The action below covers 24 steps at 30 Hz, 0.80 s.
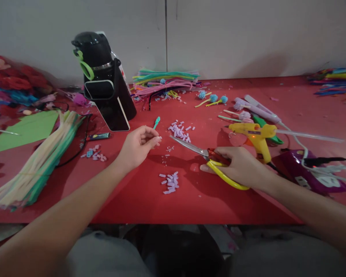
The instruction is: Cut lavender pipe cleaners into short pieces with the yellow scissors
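The left hand point(140, 146) pinches a small pale piece point(158, 140) between thumb and fingertips; the right hand point(240, 167) is curled around the yellow handle of the scissors point(192, 147). The blades point toward the left fingertips, just apart from them, over the tabletop point(127, 204).

The main risk seems to be a nick: if either hand drifts, the tip could meet the left fingers. The piece is tiny, so a loose pinch could drop it among the clippings point(169, 149) below. A low sweep of the blades or a sleeve could also mix the far pile point(179, 130) with the near pile point(170, 182), since both lie loose. The glue gun point(252, 132) shows an orange light and may be hot; it rests just beyond the right hand, so a careless reach could touch it, or a tug on the cables point(301, 144) could drag things about.

As for containers, the black bottle point(88, 48) stands with its lid on, so its contents cannot be told.
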Each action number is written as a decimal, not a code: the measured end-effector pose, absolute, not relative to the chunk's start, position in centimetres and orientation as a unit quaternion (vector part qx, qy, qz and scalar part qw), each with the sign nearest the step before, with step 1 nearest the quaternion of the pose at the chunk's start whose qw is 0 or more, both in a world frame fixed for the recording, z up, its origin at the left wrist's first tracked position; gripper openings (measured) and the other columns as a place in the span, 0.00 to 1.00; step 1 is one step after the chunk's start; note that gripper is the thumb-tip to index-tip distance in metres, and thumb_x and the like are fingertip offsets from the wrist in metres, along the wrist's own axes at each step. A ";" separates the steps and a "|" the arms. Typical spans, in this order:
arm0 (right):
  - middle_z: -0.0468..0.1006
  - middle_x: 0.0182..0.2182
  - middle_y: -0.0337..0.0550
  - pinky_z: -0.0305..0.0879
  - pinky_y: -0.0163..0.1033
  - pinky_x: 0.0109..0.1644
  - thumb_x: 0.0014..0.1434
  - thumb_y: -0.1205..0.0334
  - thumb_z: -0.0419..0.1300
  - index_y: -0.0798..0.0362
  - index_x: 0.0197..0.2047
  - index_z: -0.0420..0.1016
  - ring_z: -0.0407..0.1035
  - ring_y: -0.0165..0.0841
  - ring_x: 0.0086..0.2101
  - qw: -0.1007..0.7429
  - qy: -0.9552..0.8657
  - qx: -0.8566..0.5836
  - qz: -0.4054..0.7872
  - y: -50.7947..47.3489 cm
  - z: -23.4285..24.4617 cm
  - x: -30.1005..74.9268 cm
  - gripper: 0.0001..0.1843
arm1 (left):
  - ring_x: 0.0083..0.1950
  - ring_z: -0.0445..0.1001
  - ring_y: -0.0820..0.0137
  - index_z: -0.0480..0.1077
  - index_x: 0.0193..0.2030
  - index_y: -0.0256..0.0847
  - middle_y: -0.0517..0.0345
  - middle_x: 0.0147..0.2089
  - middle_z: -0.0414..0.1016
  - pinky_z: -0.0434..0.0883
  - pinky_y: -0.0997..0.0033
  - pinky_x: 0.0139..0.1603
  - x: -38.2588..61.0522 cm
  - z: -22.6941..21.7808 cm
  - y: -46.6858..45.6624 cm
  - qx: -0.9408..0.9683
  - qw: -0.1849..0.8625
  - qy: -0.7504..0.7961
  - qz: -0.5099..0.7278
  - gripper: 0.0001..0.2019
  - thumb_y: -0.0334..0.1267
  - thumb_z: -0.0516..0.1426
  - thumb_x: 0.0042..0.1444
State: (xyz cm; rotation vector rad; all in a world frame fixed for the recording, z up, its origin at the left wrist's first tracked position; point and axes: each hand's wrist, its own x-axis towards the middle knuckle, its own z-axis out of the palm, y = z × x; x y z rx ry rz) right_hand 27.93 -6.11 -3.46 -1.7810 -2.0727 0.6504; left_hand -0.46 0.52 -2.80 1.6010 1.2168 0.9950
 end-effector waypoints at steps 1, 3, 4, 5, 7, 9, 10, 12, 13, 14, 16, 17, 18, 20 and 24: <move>0.56 0.19 0.32 0.46 0.36 0.25 0.47 0.26 0.62 0.50 0.22 0.53 0.49 0.26 0.23 0.169 -0.727 -0.626 0.228 -6.2 -3.4 27.9 0.36 | 0.36 0.79 0.71 0.71 0.38 0.37 0.55 0.36 0.79 0.77 0.68 0.43 -0.6 -2.8 0.1 0.622 0.458 0.487 0.407 0.10 0.37 0.66 0.52; 0.57 0.19 0.33 0.46 0.35 0.25 0.47 0.26 0.62 0.50 0.22 0.54 0.50 0.26 0.23 0.174 -0.723 -0.627 0.232 -6.4 -3.4 27.8 0.35 | 0.38 0.80 0.70 0.75 0.41 0.37 0.54 0.38 0.81 0.77 0.66 0.46 -0.7 -2.9 -0.5 0.591 0.499 0.483 0.411 0.14 0.40 0.68 0.49; 0.57 0.19 0.33 0.47 0.35 0.25 0.47 0.26 0.62 0.50 0.22 0.54 0.50 0.26 0.23 0.176 -0.722 -0.628 0.232 -6.5 -3.4 27.8 0.35 | 0.38 0.80 0.70 0.76 0.42 0.37 0.54 0.39 0.81 0.77 0.66 0.47 -0.7 -3.0 -0.8 0.580 0.514 0.482 0.409 0.16 0.41 0.69 0.48; 0.57 0.19 0.33 0.47 0.35 0.25 0.47 0.26 0.62 0.50 0.23 0.54 0.50 0.26 0.23 0.177 -0.721 -0.630 0.230 -6.5 -3.5 27.8 0.35 | 0.38 0.80 0.70 0.77 0.42 0.37 0.55 0.38 0.81 0.77 0.66 0.47 -0.7 -3.2 -1.0 0.572 0.525 0.481 0.408 0.16 0.41 0.69 0.48; 0.57 0.19 0.32 0.47 0.35 0.25 0.46 0.27 0.62 0.50 0.23 0.53 0.50 0.26 0.23 0.174 -0.720 -0.633 0.225 -6.6 -3.6 27.8 0.35 | 0.36 0.78 0.72 0.78 0.41 0.37 0.56 0.36 0.81 0.77 0.68 0.45 -0.6 -3.5 -1.2 0.576 0.533 0.477 0.395 0.14 0.41 0.69 0.49; 0.56 0.19 0.32 0.47 0.35 0.25 0.45 0.27 0.63 0.50 0.23 0.53 0.50 0.26 0.23 0.165 -0.718 -0.638 0.224 -6.5 -3.8 27.9 0.35 | 0.33 0.76 0.73 0.78 0.39 0.37 0.57 0.33 0.80 0.76 0.70 0.42 -0.5 -3.7 -1.2 0.597 0.529 0.471 0.377 0.11 0.42 0.67 0.52; 0.56 0.19 0.32 0.48 0.35 0.25 0.45 0.27 0.63 0.50 0.23 0.54 0.50 0.26 0.23 0.161 -0.718 -0.639 0.224 -6.5 -3.9 27.9 0.35 | 0.32 0.75 0.74 0.78 0.37 0.37 0.57 0.31 0.79 0.75 0.71 0.40 -0.5 -3.7 -1.2 0.606 0.526 0.469 0.370 0.11 0.43 0.66 0.54; 0.55 0.19 0.32 0.48 0.35 0.25 0.45 0.27 0.63 0.50 0.23 0.55 0.49 0.27 0.23 0.155 -0.720 -0.638 0.226 -6.5 -4.0 28.1 0.35 | 0.30 0.73 0.75 0.76 0.34 0.36 0.58 0.29 0.77 0.73 0.73 0.37 -0.5 -3.8 -1.1 0.609 0.529 0.465 0.365 0.11 0.43 0.64 0.57; 0.55 0.20 0.32 0.48 0.35 0.25 0.46 0.27 0.62 0.50 0.23 0.55 0.48 0.27 0.23 0.153 -0.722 -0.636 0.226 -6.5 -4.1 28.1 0.35 | 0.29 0.72 0.76 0.75 0.33 0.37 0.59 0.29 0.76 0.72 0.74 0.36 -0.5 -3.8 -1.1 0.604 0.534 0.464 0.366 0.11 0.44 0.64 0.57; 0.55 0.20 0.32 0.48 0.35 0.25 0.46 0.27 0.62 0.50 0.23 0.55 0.48 0.27 0.24 0.150 -0.724 -0.634 0.227 -6.5 -4.1 28.2 0.35 | 0.28 0.71 0.76 0.74 0.32 0.37 0.59 0.29 0.75 0.71 0.75 0.34 -0.5 -3.8 -1.1 0.599 0.540 0.464 0.367 0.12 0.45 0.63 0.58; 0.54 0.20 0.32 0.48 0.35 0.25 0.46 0.27 0.62 0.50 0.23 0.54 0.47 0.27 0.24 0.149 -0.725 -0.634 0.226 -6.6 -4.2 28.3 0.35 | 0.28 0.70 0.77 0.73 0.32 0.37 0.60 0.28 0.74 0.70 0.75 0.33 -0.5 -3.9 -1.1 0.589 0.549 0.463 0.370 0.13 0.46 0.63 0.59; 0.53 0.20 0.32 0.48 0.35 0.25 0.46 0.27 0.62 0.50 0.23 0.53 0.47 0.27 0.24 0.149 -0.725 -0.634 0.225 -6.7 -4.2 28.3 0.35 | 0.28 0.70 0.77 0.73 0.32 0.38 0.60 0.28 0.73 0.69 0.75 0.32 -0.5 -3.9 -1.1 0.585 0.552 0.463 0.372 0.14 0.47 0.62 0.59; 0.53 0.19 0.32 0.48 0.35 0.25 0.46 0.27 0.62 0.50 0.23 0.53 0.47 0.27 0.23 0.150 -0.724 -0.634 0.224 -6.7 -4.2 28.3 0.36 | 0.28 0.69 0.77 0.72 0.32 0.38 0.60 0.28 0.73 0.68 0.75 0.32 -0.5 -3.9 -1.1 0.583 0.552 0.464 0.375 0.14 0.47 0.61 0.60; 0.52 0.19 0.32 0.48 0.36 0.24 0.46 0.26 0.62 0.50 0.23 0.53 0.47 0.27 0.23 0.148 -0.723 -0.637 0.223 -6.7 -4.3 28.4 0.36 | 0.27 0.68 0.77 0.71 0.31 0.39 0.61 0.27 0.72 0.67 0.75 0.31 -0.4 -3.9 -1.2 0.582 0.550 0.465 0.377 0.14 0.48 0.60 0.61; 0.54 0.19 0.33 0.50 0.37 0.25 0.45 0.25 0.62 0.49 0.24 0.57 0.47 0.28 0.23 0.138 -0.723 -0.639 0.224 -6.7 -4.5 28.3 0.35 | 0.26 0.66 0.77 0.70 0.28 0.39 0.62 0.25 0.69 0.64 0.75 0.29 -0.2 -3.7 -1.5 0.579 0.556 0.467 0.372 0.16 0.47 0.60 0.61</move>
